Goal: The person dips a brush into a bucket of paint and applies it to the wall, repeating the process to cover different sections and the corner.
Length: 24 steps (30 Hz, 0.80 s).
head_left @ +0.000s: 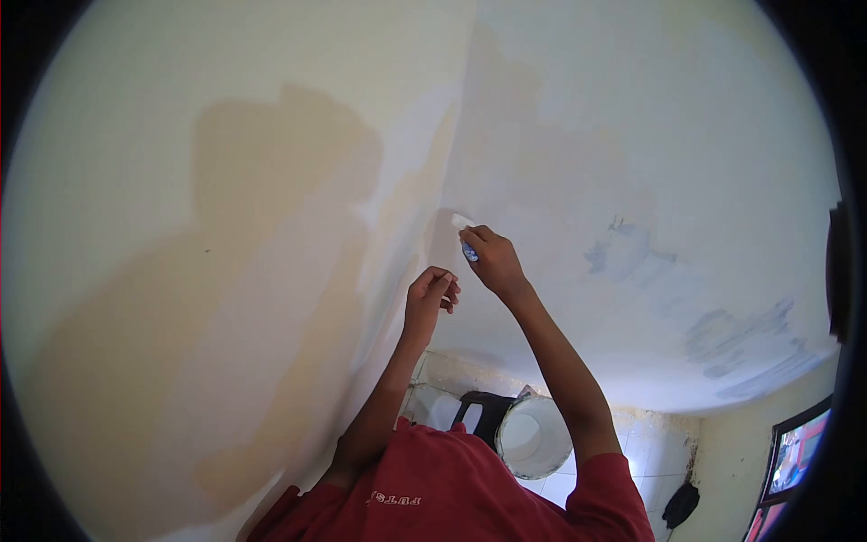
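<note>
My right hand [493, 259] grips a small paintbrush [469, 250] by its blue-patterned handle. The brush's whitish tip meets the pale wall [560, 181] close to the inside corner, or nearly so; exact contact is hard to judge. Lower and to the left, my left hand [432, 294] hovers by the corner with its fingers curled in and thumb against the forefinger. Nothing shows in it. Grey-blue smears [632, 251] mark the right-hand wall. Darker damp-looking areas run along the corner.
A white bucket [535, 438] stands below my right forearm, next to a black stool-like object [483, 414]. White floor tiles [641, 452] lie beneath. A black bundle [682, 506] and a dark-framed window or screen [795, 461] are at lower right. My shadow covers the left wall [135, 163].
</note>
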Available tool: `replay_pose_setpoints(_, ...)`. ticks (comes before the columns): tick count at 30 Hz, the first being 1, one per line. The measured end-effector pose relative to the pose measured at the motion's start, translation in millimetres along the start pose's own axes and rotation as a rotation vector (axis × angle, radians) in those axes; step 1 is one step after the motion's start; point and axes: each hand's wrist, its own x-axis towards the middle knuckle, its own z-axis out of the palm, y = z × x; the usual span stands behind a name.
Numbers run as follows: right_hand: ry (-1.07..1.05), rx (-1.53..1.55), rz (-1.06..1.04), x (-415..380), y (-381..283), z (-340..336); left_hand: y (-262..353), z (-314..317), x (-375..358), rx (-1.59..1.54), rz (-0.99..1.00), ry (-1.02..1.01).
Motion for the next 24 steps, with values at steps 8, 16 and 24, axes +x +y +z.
replay_pose_setpoints(8, 0.376, -0.128, -0.096, 80.0, -4.4, -91.9, -3.4, -2.3, 1.6, 0.022, -0.008, -0.017)
replay_pose_setpoints(16, 0.207, 0.026, 0.082, 44.6, -26.0, -47.8, -3.6, -2.2, 2.3, 0.02, -0.006, -0.011)
replay_pose_setpoints(24, 0.314, -0.138, -0.053, 105.4, -11.5, -78.8, 9.0, -1.1, 0.7, 0.024, -0.028, -0.027)
